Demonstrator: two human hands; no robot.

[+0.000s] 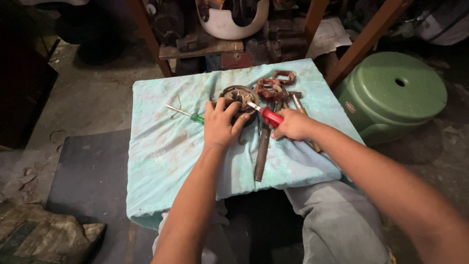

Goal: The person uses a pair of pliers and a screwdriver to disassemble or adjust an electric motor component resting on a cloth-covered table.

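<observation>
A: What is in hand just now?

B: The left hand presses down on a round, rusty metal part in the upper middle of the frame, its fingers spread and clamped over the near rim. The right hand is clenched around a red-handled tool whose bright tip touches the part's right edge. I would judge this a prying or scraping step, with the part held steady on the table.

A: What does the next move call for?

B: Probably a firm brace from the left hand and small, controlled pressure at the tip, so it does not skid toward the fingers.

A: What lies around?

B: A green-handled screwdriver lies to the left of the part, well apart from the hands. A reddish wire coil sits just behind the part, and a long dark bar runs toward the lower middle. A pale turquoise cloth covers the table.

A: Any labels?

B: A green plastic stool at the right edge carries a small oval badge on its side; it is too small to make out more.
</observation>
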